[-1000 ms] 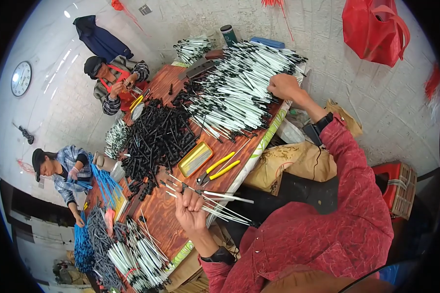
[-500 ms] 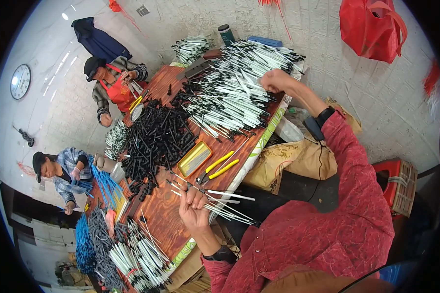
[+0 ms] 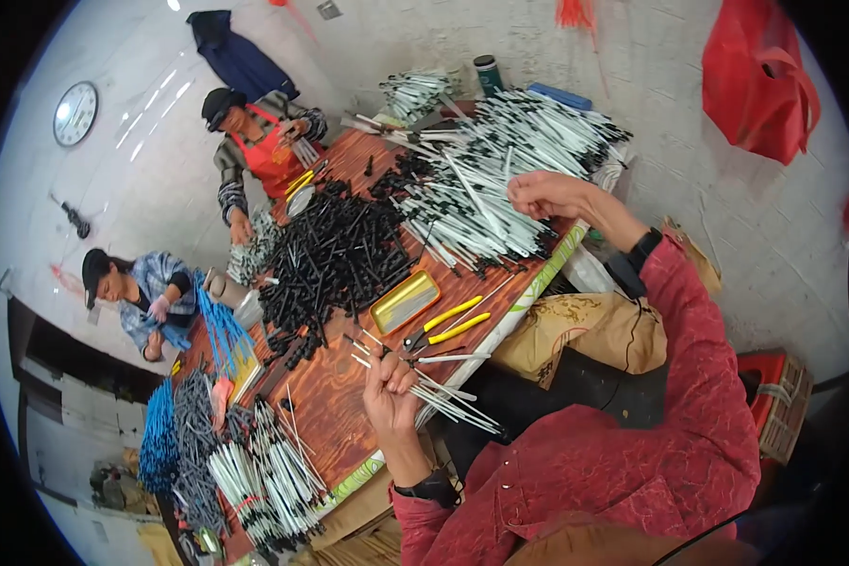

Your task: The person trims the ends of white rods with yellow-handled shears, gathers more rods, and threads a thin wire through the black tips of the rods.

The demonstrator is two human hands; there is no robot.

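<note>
My left hand is closed around several thin white rods with black ends, held over the table's near edge. My right hand is closed, fingertips pinched, just above a broad pile of white rods with black tips. One white rod stands up at its fingertips and appears to be in the pinch. Beyond my left hand lie yellow-handled pliers and a yellow tin of thin pale pieces. A heap of short black parts lies past the tin.
Across the brown wooden table sit two co-workers, one in a red apron, one in a checked shirt. Blue rods, grey rods and tied white bundles lie at left. Paper sacks stand below the near edge.
The view has shifted, moving the table within the picture. My right hand has come left and nearer over the pile. My left hand keeps its rods. The aproned co-worker's hand has reached toward a white bundle.
</note>
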